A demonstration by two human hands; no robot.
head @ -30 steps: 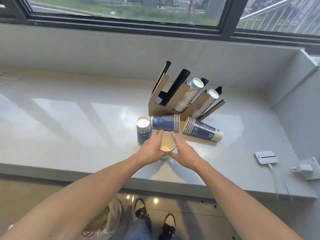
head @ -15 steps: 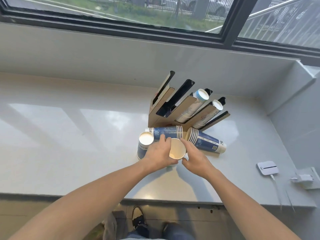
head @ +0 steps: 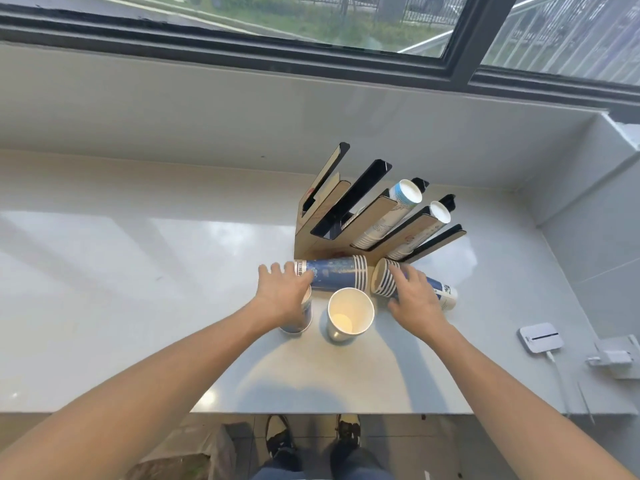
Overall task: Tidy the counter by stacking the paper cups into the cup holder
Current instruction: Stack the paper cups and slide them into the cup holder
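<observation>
Reaching past 1 upright cup (head: 350, 313), left hand (head: 284, 296) and right hand (head: 414, 295) cover lying stacks.

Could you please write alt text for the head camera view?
A person's left hand and right hand reach over two lying cup stacks, an open paper cup upright between them, before a slotted cup holder on a white counter.

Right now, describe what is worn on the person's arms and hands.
Nothing shows on either. The left hand and right hand are bare, with no gloves, and no rings or watch that I can see. Both forearms are bare to the picture's edge; no sleeve, strap or cable appears.
</observation>
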